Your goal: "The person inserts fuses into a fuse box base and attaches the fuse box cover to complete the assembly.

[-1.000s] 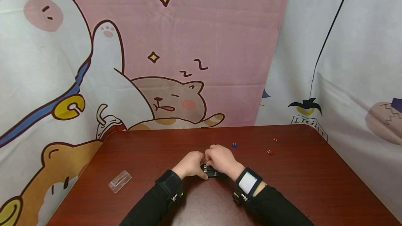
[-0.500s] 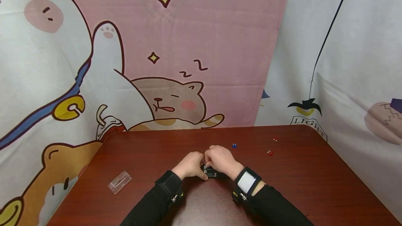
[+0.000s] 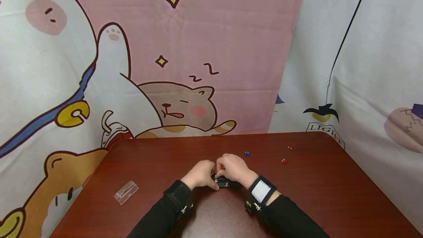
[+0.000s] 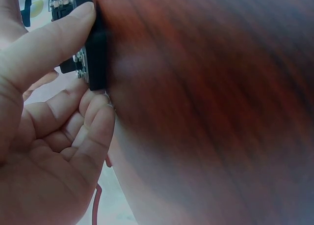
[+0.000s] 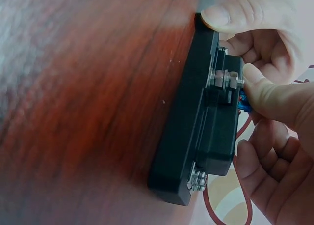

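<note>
Reddish tabletop (image 3: pixel 330 190), black block (image 5: pixel 216 131) and blue piece (image 5: pixel 244 102) partly behind hands (image 3: pixel 199 173) (image 3: pixel 234 166)

Case (image 3: pixel 126 192) on the table (image 3: pixel 158 153) — left of the block (image 3: pixel 227 183).

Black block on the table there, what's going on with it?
A person is working at the black block. The left hand grips one end, while the right hand pinches a small blue piece against its bolted side; whether that piece is seated is hidden. Farther back on the table lie another blue piece and two red pieces, with a clear plastic case off to the left.
</note>
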The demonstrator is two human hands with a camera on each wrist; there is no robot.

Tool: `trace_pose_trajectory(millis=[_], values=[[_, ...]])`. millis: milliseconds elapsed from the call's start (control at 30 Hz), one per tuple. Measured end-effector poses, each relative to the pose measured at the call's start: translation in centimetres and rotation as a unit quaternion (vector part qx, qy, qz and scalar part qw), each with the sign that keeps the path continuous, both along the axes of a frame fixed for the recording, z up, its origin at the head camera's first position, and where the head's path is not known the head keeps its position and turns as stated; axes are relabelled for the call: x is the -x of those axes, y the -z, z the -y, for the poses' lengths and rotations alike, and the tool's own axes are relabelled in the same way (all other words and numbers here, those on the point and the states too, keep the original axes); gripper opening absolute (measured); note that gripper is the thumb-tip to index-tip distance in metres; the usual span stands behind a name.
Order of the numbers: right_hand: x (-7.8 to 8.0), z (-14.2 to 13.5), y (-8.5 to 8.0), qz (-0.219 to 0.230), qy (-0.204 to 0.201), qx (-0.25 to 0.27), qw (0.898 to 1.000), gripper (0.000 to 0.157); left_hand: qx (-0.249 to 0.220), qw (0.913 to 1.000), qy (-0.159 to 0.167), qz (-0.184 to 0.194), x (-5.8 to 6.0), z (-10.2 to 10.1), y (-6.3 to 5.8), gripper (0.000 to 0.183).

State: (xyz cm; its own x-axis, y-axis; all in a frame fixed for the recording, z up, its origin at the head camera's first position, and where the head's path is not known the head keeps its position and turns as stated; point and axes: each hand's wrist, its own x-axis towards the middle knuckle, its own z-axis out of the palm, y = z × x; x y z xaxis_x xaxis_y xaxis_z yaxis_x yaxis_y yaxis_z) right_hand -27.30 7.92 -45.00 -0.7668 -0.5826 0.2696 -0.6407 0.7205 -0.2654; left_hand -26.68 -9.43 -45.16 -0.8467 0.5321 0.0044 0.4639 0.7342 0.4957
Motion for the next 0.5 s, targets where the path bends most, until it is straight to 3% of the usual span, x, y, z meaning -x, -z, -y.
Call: trace_pose_trajectory(millis=[500], values=[[-0.25, -0.25, 0.19, 0.001, -0.003, 0.007, 1.0, 0.02, -0.004, 1.0, 0.002, -0.003, 0.03, -0.01, 0.17, 0.037]])
